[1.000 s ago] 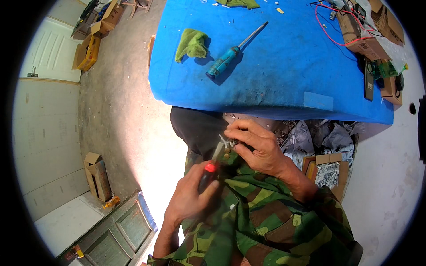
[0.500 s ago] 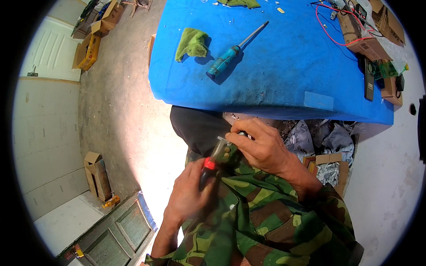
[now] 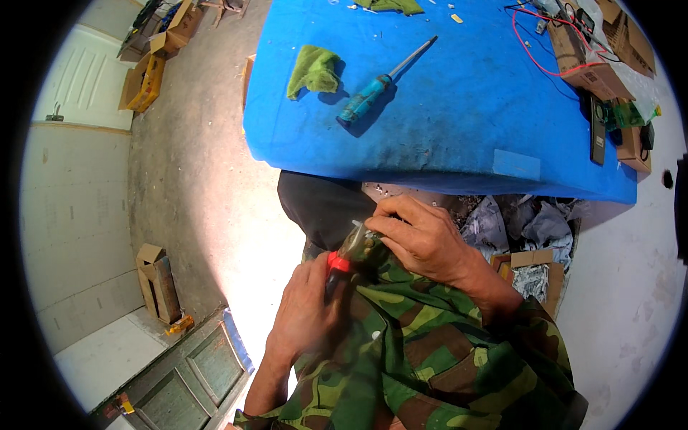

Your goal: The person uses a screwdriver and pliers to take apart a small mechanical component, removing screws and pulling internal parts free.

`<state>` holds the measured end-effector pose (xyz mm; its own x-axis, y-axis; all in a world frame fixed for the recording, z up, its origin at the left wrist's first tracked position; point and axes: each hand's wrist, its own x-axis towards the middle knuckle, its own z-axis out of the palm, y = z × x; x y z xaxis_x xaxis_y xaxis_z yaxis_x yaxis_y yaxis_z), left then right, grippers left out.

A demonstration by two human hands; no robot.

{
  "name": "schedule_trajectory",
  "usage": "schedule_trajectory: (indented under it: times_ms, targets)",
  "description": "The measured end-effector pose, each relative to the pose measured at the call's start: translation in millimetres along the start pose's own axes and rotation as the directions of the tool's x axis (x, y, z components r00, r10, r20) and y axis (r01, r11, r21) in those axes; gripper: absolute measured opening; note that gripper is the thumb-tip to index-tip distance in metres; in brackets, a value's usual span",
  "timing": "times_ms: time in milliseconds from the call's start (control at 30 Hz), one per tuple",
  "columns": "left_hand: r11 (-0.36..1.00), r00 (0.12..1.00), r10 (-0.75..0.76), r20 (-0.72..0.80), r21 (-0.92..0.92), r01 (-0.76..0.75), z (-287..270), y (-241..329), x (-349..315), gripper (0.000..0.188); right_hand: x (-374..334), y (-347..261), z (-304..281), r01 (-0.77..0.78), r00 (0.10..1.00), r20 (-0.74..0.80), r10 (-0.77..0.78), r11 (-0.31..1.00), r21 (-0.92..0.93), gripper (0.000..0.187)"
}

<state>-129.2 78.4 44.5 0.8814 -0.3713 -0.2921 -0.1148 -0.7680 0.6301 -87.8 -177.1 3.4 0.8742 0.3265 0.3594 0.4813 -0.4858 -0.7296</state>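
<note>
Over my lap, my left hand (image 3: 304, 301) is wrapped round a tool with a black-and-red handle (image 3: 337, 263) and a shiny greyish front part, pointing up and away from me. Its exact kind is blurred. Close to its tip, the thumb and fingers of my right hand (image 3: 419, 233) are pinched together. Whatever they hold is too small and too covered to name. On the blue-covered table (image 3: 430, 143) ahead lies a screwdriver (image 3: 367, 99) with a worn blue handle, its shaft toward the far right. Left of it is a crumpled green cloth (image 3: 313, 72).
At the table's right lie cardboard boxes (image 3: 605, 79), a red cable (image 3: 527, 50) and a dark flat device (image 3: 597, 129). Below the table edge are grey plastic bags (image 3: 548, 222) and a carton of shreds (image 3: 530, 276). A tall carton (image 3: 159, 283) stands on the floor at left.
The tool in my left hand has turned slightly, and its front part looks narrower. My right hand stays pinched by its tip. The whole view has shifted a little.
</note>
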Motion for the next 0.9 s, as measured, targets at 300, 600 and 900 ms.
schedule_trajectory:
  times_ms: [300, 600, 900]
  targets:
    - [0.990, 0.997, 0.034, -0.072, 0.137, -0.024, -1, -3, 2, 0.056, 2, -19, -7, -0.369, 0.929, 0.093, 0.358, 0.879, 0.303, 0.024]
    - [0.953, 0.977, 0.167, -0.130, 0.277, -0.126, -1, -14, -4, 0.055, -1, 0, -16, -0.816, 0.567, 0.717, 0.404, 0.390, 0.426, 0.049]
    - [0.976, 0.987, 0.063, -0.150, -0.197, -0.092, 20, -10, -6, 0.041, -13, -12, -6, -0.711, 0.701, 0.616, 0.360, 0.275, 0.648, 0.037]
